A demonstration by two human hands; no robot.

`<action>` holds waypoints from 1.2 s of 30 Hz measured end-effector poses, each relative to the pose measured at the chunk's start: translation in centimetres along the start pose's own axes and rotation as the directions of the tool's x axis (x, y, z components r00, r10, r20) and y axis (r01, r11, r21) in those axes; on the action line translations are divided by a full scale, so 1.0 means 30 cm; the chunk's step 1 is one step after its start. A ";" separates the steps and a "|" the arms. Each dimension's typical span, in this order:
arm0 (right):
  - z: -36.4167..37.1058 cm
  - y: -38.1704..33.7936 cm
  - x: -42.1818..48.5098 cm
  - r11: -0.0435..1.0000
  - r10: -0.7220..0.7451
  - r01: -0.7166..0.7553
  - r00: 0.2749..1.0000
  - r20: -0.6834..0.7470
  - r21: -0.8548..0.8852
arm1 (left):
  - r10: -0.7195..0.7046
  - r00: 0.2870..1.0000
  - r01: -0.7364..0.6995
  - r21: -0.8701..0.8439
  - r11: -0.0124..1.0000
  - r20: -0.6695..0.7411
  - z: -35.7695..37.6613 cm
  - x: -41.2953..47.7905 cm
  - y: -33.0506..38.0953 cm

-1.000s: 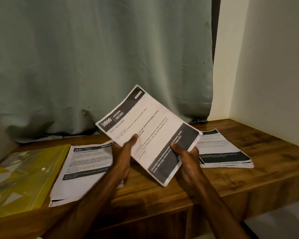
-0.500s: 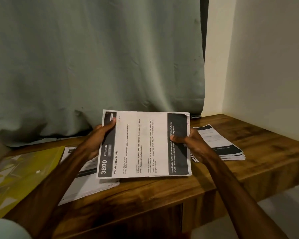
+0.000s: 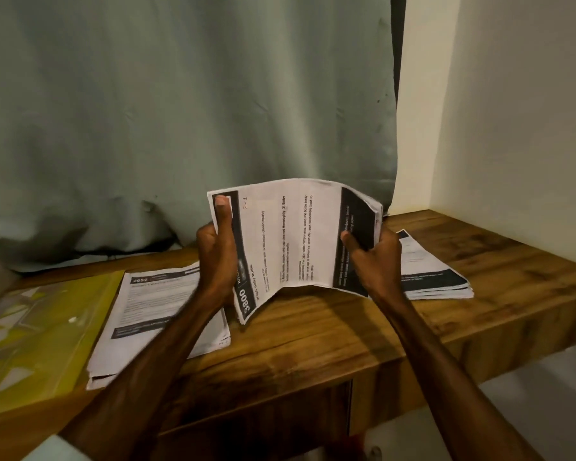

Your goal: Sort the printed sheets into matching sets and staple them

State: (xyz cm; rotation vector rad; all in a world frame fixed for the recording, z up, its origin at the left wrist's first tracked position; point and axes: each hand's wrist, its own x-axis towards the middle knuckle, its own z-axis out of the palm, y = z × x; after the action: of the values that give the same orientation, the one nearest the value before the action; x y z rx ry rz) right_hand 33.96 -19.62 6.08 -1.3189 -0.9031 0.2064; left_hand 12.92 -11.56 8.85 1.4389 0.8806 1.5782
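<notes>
A set of printed sheets [image 3: 293, 234] marked "3800 Wash baby bottle" stands on its long edge on the wooden desk [image 3: 313, 331], bowed in the middle. My left hand [image 3: 218, 257] grips its left end, thumb on the black header band. My right hand [image 3: 369, 257] grips its right end over the black footer band. A second pile of sheets [image 3: 160, 314] headed "2652" lies flat on the desk to the left, partly under my left forearm. A third pile [image 3: 429, 274] lies flat to the right, behind my right hand.
A yellow translucent folder [image 3: 37, 327] lies at the desk's left end. A grey-green curtain [image 3: 180, 111] hangs right behind the desk. A cream wall [image 3: 512, 111] closes the right side. The desk's front edge runs below my forearms.
The held set has gone from tilted in the air, to flat and sideways, to upright on its long edge on the desk. Both hands shifted to its short ends.
</notes>
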 end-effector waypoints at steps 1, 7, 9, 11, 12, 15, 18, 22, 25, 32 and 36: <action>0.001 0.021 -0.026 0.999 0.019 -0.020 1.000 -0.005 -0.033 | -0.050 0.998 0.050 -0.004 0.999 -0.031 0.009 -0.031 -0.027; 0.001 0.079 -0.123 0.989 0.024 -0.020 0.999 0.024 -0.150 | -0.051 0.998 0.046 0.161 0.986 0.027 0.033 -0.176 -0.125; -0.003 0.060 -0.105 0.988 -0.011 0.010 1.000 -0.004 -0.152 | 0.027 0.999 -0.035 0.201 0.979 0.043 0.035 -0.166 -0.103; -0.007 0.048 -0.089 0.989 -0.010 0.006 1.000 -0.029 -0.150 | 0.051 0.999 -0.054 0.201 0.978 0.019 0.029 -0.140 -0.100; -0.010 0.053 -0.088 0.988 -0.008 0.004 1.000 -0.024 -0.153 | 0.046 0.999 -0.048 0.200 0.979 0.013 0.023 -0.136 -0.111; -0.012 0.098 -0.107 0.977 0.026 -0.019 0.999 0.033 -0.211 | 0.024 0.996 -0.045 0.272 0.961 0.081 0.009 -0.160 -0.170; -0.015 0.104 -0.113 0.981 0.067 -0.057 0.996 0.051 -0.185 | 0.027 0.996 -0.053 0.321 0.946 0.085 -0.002 -0.173 -0.202; -0.017 0.086 -0.102 0.986 0.030 -0.023 0.999 0.038 -0.166 | 0.095 0.992 -0.115 0.330 0.937 0.077 -0.014 -0.165 -0.199; -0.019 0.120 -0.117 0.975 0.104 -0.083 0.990 0.091 -0.207 | 0.027 0.990 -0.076 0.368 0.927 0.137 -0.020 -0.172 -0.233; -0.020 0.107 -0.069 0.955 0.176 -0.140 0.977 0.117 -0.262 | 0.027 0.988 -0.083 0.372 0.925 0.154 -0.023 -0.123 -0.207; -0.031 0.107 -0.012 0.956 0.220 -0.177 0.961 0.170 -0.235 | 0.028 0.991 -0.070 0.336 0.939 0.129 -0.042 -0.075 -0.197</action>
State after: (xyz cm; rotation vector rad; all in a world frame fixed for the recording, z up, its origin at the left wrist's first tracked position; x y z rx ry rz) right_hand 35.45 -19.61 3.07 -1.6169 -0.9773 0.4096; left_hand 12.37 -11.02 2.43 1.7925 1.0897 1.4016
